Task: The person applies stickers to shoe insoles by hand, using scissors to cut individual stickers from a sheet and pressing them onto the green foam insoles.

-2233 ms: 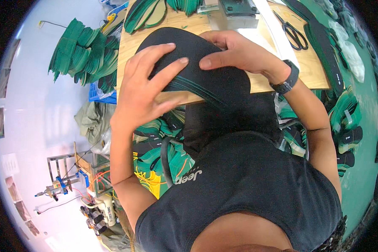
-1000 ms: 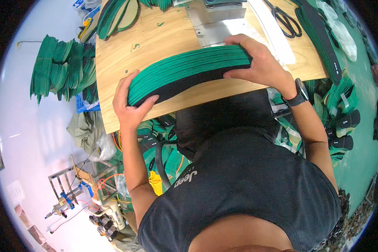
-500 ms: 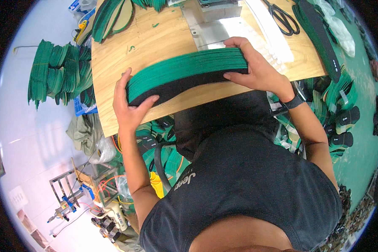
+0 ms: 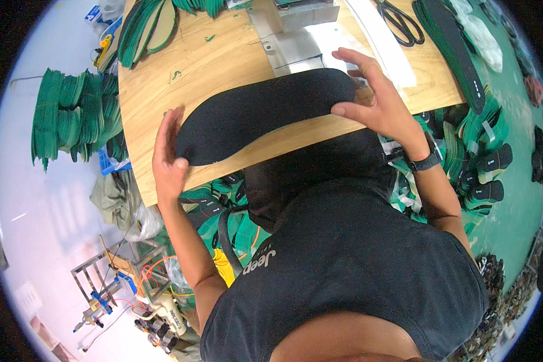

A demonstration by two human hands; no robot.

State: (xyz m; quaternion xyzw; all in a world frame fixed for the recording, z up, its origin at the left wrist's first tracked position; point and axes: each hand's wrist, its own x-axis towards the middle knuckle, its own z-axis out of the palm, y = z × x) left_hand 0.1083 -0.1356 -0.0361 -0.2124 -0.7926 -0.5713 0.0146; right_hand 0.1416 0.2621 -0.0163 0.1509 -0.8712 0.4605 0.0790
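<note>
A stack of insoles (image 4: 259, 114) lies across the wooden table in front of me, its broad black face up; the layers beneath are hidden. My left hand (image 4: 170, 151) cups the stack's left end, thumb by the near edge and fingers along the far side. At the right end is my right hand (image 4: 380, 99), spread wide, with its thumb against the near corner. Its index finger reaches out over the metal plate (image 4: 295, 51), apart from the stack.
Green insoles (image 4: 148, 30) lie on the table's far left (image 4: 187, 54). Black-handled scissors (image 4: 401, 24) and a long dark insole stack (image 4: 449, 54) are at the far right. More green stacks (image 4: 75, 117) stand left of the table. Others (image 4: 489, 160) fill the space below right.
The insole stack has turned from its green layered side to its black face. My right hand's fingers have spread; my left hand has shifted slightly nearer and left.
</note>
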